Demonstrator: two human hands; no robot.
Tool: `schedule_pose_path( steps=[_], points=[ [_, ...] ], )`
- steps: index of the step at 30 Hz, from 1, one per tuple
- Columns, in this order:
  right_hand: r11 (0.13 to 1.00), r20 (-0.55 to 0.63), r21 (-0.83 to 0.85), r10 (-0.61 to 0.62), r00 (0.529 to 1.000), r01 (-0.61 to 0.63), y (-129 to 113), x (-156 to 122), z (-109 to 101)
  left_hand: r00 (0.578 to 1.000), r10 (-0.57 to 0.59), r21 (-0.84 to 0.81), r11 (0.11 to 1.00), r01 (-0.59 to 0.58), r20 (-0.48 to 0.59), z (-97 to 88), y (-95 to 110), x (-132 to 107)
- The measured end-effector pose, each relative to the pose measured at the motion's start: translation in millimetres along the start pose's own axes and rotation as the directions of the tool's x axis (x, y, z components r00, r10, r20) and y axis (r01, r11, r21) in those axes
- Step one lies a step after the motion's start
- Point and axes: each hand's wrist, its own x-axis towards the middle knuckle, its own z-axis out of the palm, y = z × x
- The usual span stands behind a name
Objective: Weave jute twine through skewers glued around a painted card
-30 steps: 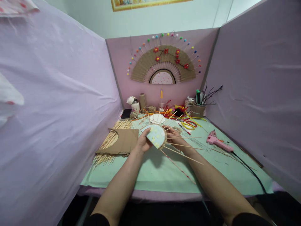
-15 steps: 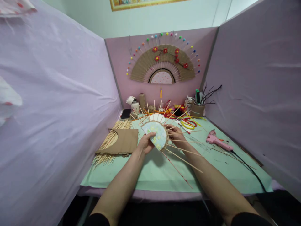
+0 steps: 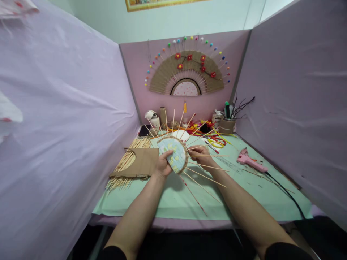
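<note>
Half-disc (image 3: 176, 156), one, faced in pale blue cloth with yellow flowers and rimmed in brown; held raised over the middle of the tabletop (image 3: 168, 202), its straight edge slanted toward the left hand (image 3: 164, 164). Thin wooden sticks (image 3: 206, 177) are set around its curved rim and fanned outward; the one nearest the tabletop's near edge is marked in red.

Left hand: straight edge gripped at its middle, thumb pressed flat on the cloth face, the other fingers tucked behind and mostly hidden. Right hand: placed at the curved rim among the sticks, fingers curled and drawn together; whether a stick or the rim itself is pinched cannot be told.

Along the tabletop's left edge: a heap of loose sticks (image 3: 116, 183), partly covered by a cardboard sheet (image 3: 148, 160) with a curved cut-out. At the far left corner: a dark phone (image 3: 144, 130), with a white jar (image 3: 155, 123) just beside it. Toward the far edge: a white disc (image 3: 180, 135), partly overlapped by the sticks, and yellow-handled scissors (image 3: 215, 143). At the far right corner: a brown pot (image 3: 227, 126), filled with dark twigs (image 3: 244, 105). Near the right edge: a pink glue gun (image 3: 252, 161), its black cable (image 3: 287, 195) trailed toward the near right corner. Mounted on the panel behind: a large brown fan (image 3: 162, 76), decorated with red flowers and tipped with coloured balls.
</note>
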Motion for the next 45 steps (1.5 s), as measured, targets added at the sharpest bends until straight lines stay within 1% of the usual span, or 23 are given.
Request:
schedule_pose_path(
  steps=[3,8,14,19,23,25,29,31,34,36,39,42,45],
  points=[
    [1.0,0.012,-0.003,0.02,1.0,-0.02,-2,-2,0,1.0,0.019,0.006,1.0,-0.019,0.02,1.5,2,-2],
    [1.0,0.067,0.009,0.025,0.997,-0.026,1,-1,-4,0.999,0.033,0.022,0.999,-0.033,0.003,2.1,4,-3],
    [0.999,0.098,-0.03,0.033,0.995,-0.031,4,-1,-7,0.998,0.056,-0.002,0.998,-0.056,0.019,-2.8,7,-4],
    [0.995,0.098,-0.068,0.081,0.992,-0.075,-8,-5,-10,0.998,0.053,-0.002,0.999,-0.053,-0.033,-5.2,10,-3],
    [0.992,0.119,-0.074,0.109,0.987,-0.101,-22,-5,-18,0.996,0.068,-0.004,0.998,-0.068,-0.064,-5.0,13,-2],
    [0.995,0.084,-0.048,0.09,0.992,-0.087,-27,-3,-25,0.994,0.08,-0.003,0.997,-0.081,-0.072,-5.7,15,-1],
    [0.995,-0.073,0.098,0.04,0.997,-0.032,-34,3,-43,0.994,0.076,0.007,0.997,-0.076,-0.083,-7.0,17,0],
    [0.986,-0.132,0.164,0.013,0.991,0.009,-38,4,-53,0.994,0.059,0.013,0.998,-0.058,-0.088,-7.1,18,1],
    [0.978,-0.199,0.192,-0.045,0.979,0.084,-45,4,-66,0.996,0.009,0.035,0.999,-0.006,-0.088,-7.0,17,2],
    [0.978,-0.226,0.173,-0.074,0.971,0.114,-50,2,-71,0.997,-0.014,0.054,0.998,0.019,-0.078,-6.9,15,2],
    [0.971,-0.257,0.167,-0.122,0.959,0.169,-55,-1,-72,0.997,-0.012,0.068,0.998,0.017,-0.077,-7.0,14,3],
    [0.957,-0.261,0.198,-0.158,0.952,0.213,-57,-2,-70,0.995,0.027,0.046,0.999,-0.022,-0.098,-6.8,14,4],
    [0.971,-0.249,0.153,-0.143,0.958,0.184,-52,0,-67,0.988,0.089,0.01,0.996,-0.088,-0.129,-5.5,15,3]
  ],
)
